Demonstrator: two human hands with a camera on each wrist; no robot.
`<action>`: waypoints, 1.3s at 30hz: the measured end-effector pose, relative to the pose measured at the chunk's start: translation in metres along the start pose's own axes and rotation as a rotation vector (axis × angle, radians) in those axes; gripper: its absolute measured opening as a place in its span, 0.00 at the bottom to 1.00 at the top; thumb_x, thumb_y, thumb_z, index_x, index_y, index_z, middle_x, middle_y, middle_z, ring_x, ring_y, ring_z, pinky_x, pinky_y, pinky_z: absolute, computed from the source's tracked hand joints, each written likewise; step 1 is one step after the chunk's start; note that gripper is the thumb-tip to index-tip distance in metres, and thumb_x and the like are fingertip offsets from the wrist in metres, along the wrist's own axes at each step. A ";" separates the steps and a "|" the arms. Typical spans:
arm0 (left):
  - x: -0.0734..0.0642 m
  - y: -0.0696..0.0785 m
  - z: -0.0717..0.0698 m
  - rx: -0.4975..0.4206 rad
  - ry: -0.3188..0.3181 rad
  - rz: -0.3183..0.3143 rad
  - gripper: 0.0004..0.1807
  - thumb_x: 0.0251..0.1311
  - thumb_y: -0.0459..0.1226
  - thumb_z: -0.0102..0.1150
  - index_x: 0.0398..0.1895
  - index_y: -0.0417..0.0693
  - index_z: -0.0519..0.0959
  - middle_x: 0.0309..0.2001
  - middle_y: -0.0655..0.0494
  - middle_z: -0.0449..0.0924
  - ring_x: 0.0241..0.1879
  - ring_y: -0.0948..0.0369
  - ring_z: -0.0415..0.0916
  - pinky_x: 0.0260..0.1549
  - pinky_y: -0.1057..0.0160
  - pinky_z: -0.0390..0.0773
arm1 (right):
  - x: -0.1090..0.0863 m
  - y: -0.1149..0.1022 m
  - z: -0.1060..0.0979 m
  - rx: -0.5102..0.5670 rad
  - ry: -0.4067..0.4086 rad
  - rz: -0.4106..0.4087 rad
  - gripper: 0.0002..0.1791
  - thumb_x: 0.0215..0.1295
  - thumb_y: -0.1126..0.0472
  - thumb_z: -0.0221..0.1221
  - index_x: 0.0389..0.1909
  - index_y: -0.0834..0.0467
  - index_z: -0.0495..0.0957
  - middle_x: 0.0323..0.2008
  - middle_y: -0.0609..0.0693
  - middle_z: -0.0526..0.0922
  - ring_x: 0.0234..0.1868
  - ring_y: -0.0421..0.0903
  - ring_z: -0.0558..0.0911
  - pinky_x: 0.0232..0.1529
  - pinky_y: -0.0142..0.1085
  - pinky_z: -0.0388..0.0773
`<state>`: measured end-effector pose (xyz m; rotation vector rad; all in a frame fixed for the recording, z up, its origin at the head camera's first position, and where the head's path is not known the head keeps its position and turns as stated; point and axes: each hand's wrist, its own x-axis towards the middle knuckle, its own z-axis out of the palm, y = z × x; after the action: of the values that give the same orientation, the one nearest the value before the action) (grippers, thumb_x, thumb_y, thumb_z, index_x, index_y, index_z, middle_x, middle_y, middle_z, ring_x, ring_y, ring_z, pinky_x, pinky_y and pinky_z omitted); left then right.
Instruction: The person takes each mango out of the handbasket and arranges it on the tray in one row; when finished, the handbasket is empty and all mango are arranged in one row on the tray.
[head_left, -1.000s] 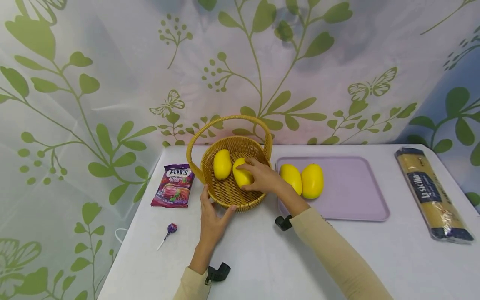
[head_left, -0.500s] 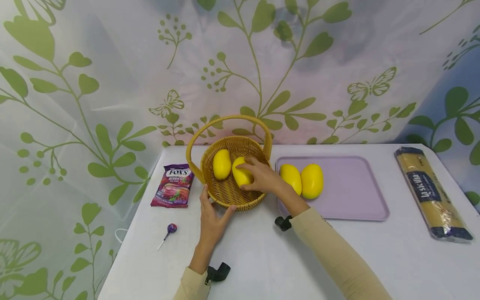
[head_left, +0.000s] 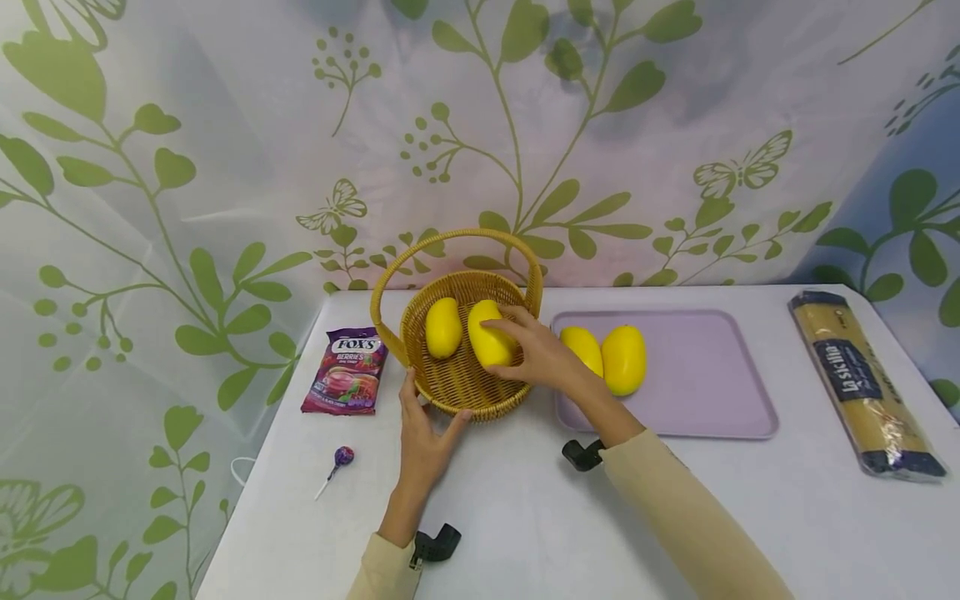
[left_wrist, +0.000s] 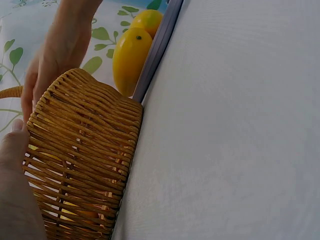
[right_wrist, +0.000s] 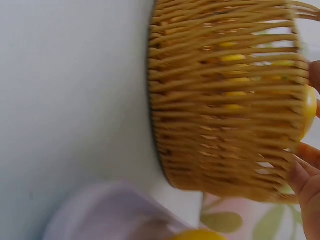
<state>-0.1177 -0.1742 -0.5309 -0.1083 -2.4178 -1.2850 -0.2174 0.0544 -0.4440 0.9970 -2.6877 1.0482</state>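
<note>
In the head view my right hand (head_left: pixel 536 346) grips a yellow mango (head_left: pixel 491 335) at the right side of a round wicker basket (head_left: pixel 461 392). The right wrist view has that mango (right_wrist: pixel 309 112) showing at the basket's rim, between thumb and fingers. A second mango (head_left: pixel 444 327) lies in the basket's left half. My left hand (head_left: pixel 423 437) holds the basket's front left side, thumb at the front rim and fingers spread along the left wall. Two more mangoes (head_left: pixel 624 360) lie side by side on a lilac tray (head_left: pixel 697 375), partly behind my right wrist.
The basket's tall handle (head_left: pixel 457 236) arches over it. Left of it lie a purple candy bag (head_left: pixel 347 371) and a lollipop (head_left: pixel 343 457). A pack of spaghetti (head_left: pixel 862 383) lies at the table's right end. A leaf-patterned curtain (head_left: pixel 600 167) hangs behind the table.
My right hand has shifted slightly right and raised the mango from the basket's bottom toward the right rim. The left hand and the basket have stayed in place.
</note>
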 end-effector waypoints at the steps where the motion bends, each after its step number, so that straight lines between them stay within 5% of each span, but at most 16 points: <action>1: 0.000 0.000 0.000 -0.003 0.000 0.002 0.58 0.54 0.51 0.70 0.78 0.47 0.41 0.77 0.46 0.46 0.73 0.48 0.54 0.63 0.45 0.70 | -0.005 -0.002 -0.005 0.004 0.011 -0.001 0.36 0.56 0.45 0.70 0.66 0.46 0.71 0.72 0.57 0.61 0.61 0.61 0.75 0.57 0.52 0.77; 6: 0.000 0.001 0.000 -0.009 0.004 0.020 0.58 0.54 0.50 0.70 0.78 0.46 0.41 0.77 0.45 0.46 0.73 0.47 0.55 0.62 0.44 0.70 | -0.031 -0.010 -0.032 0.020 0.068 -0.023 0.37 0.55 0.50 0.71 0.67 0.47 0.70 0.74 0.55 0.58 0.52 0.54 0.81 0.47 0.45 0.83; 11: 0.000 0.001 -0.001 -0.009 0.013 0.036 0.58 0.54 0.49 0.70 0.78 0.45 0.42 0.76 0.41 0.48 0.72 0.45 0.56 0.60 0.42 0.70 | -0.059 -0.008 -0.055 0.047 0.152 -0.071 0.38 0.52 0.58 0.73 0.66 0.52 0.71 0.73 0.56 0.60 0.60 0.55 0.76 0.44 0.43 0.84; 13: -0.001 0.001 -0.001 -0.015 0.014 0.035 0.57 0.54 0.49 0.70 0.78 0.45 0.42 0.76 0.41 0.48 0.72 0.46 0.56 0.60 0.42 0.70 | -0.069 -0.004 -0.063 0.029 0.192 -0.089 0.38 0.50 0.60 0.74 0.65 0.54 0.71 0.72 0.57 0.61 0.65 0.57 0.72 0.45 0.44 0.84; 22: -0.001 0.001 0.000 -0.027 0.012 0.025 0.57 0.55 0.49 0.70 0.78 0.46 0.42 0.76 0.42 0.48 0.72 0.47 0.55 0.61 0.43 0.70 | -0.114 0.033 -0.098 -0.111 0.327 -0.049 0.40 0.43 0.67 0.76 0.62 0.59 0.73 0.68 0.64 0.64 0.54 0.59 0.78 0.38 0.46 0.85; 31: 0.000 0.000 0.001 -0.019 0.006 0.025 0.57 0.55 0.50 0.69 0.79 0.48 0.41 0.78 0.48 0.45 0.74 0.47 0.52 0.64 0.42 0.67 | -0.160 0.076 -0.115 -0.200 0.311 0.170 0.40 0.44 0.67 0.76 0.62 0.59 0.73 0.67 0.67 0.63 0.55 0.66 0.74 0.37 0.54 0.82; 39: 0.000 0.000 0.000 -0.016 0.011 0.020 0.58 0.55 0.50 0.70 0.78 0.47 0.41 0.76 0.44 0.48 0.73 0.49 0.55 0.62 0.44 0.70 | -0.174 0.096 -0.108 -0.203 0.254 0.184 0.37 0.43 0.68 0.75 0.59 0.62 0.74 0.63 0.71 0.64 0.51 0.67 0.75 0.35 0.53 0.83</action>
<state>-0.1176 -0.1740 -0.5312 -0.1290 -2.3920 -1.2930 -0.1551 0.2700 -0.4691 0.5512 -2.6427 0.8401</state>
